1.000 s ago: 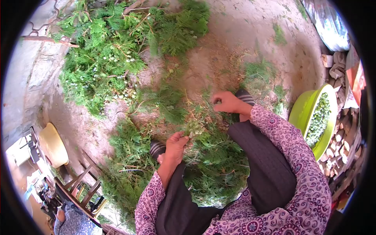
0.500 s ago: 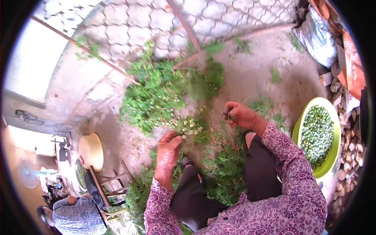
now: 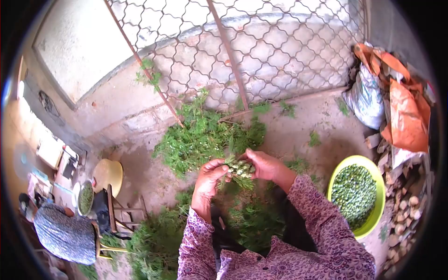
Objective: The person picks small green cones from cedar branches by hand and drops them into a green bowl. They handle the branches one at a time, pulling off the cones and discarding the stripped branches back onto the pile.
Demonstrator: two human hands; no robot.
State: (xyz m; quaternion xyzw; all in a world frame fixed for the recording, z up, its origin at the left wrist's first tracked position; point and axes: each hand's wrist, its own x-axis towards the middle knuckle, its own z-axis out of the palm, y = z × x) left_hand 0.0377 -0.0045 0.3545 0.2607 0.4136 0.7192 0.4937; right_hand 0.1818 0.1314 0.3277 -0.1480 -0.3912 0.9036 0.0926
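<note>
My left hand [image 3: 208,178] pinches a leafy green sprig [image 3: 240,182] bearing a cluster of pale green cones [image 3: 239,168]. From the other side my right hand [image 3: 265,165] closes on the same cluster, its thumb on top and its fingers partly hidden behind it. Both hands meet in front of my chest. Beyond them on the ground lies a heap of cut green branches [image 3: 196,140]. More foliage [image 3: 256,214] is spread between my legs. To the right stands a yellow-green tub [image 3: 382,200], filled high with small green cones [image 3: 353,196].
A metal lattice [image 3: 284,51] rises ahead. Split firewood [image 3: 405,214], an orange sack [image 3: 408,116] and a white sack [image 3: 366,105] line the right side. At left are a yellowish basin [image 3: 112,177], a wooden stool [image 3: 122,210] and a seated person [image 3: 65,231] near a bowl [image 3: 86,198].
My right hand has moved left and down from its place apart to join the left hand at the sprig. The view has tilted up, showing more of the lattice.
</note>
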